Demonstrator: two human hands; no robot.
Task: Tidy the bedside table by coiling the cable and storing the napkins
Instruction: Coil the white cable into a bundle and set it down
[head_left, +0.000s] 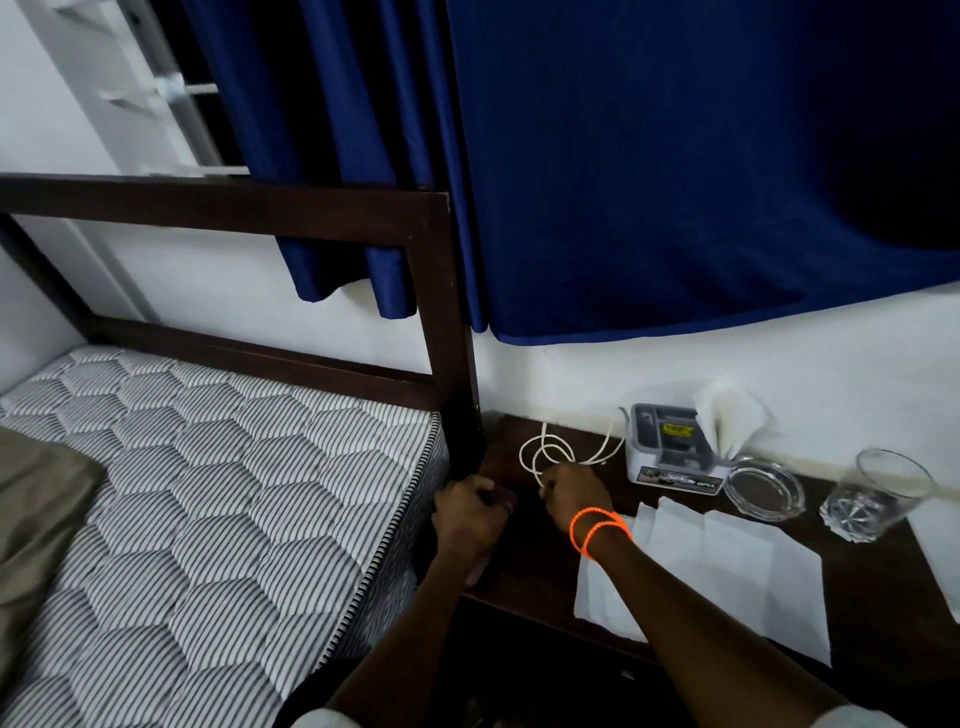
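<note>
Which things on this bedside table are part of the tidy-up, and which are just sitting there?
Part of the job:
white cable, at the right hand
flat napkins
napkin holder box, with a napkin sticking up beside it

Just lying about:
glass ashtray
drinking glass

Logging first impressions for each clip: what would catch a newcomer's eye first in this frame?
Probably the orange bangles on the right wrist, bright against the dark table. Just beyond them the right hand pinches a loosely looped white cable near the table's back left, while the left hand is closed at the table's left edge by the mattress. White napkins lie spread flat at the table's front.
</note>
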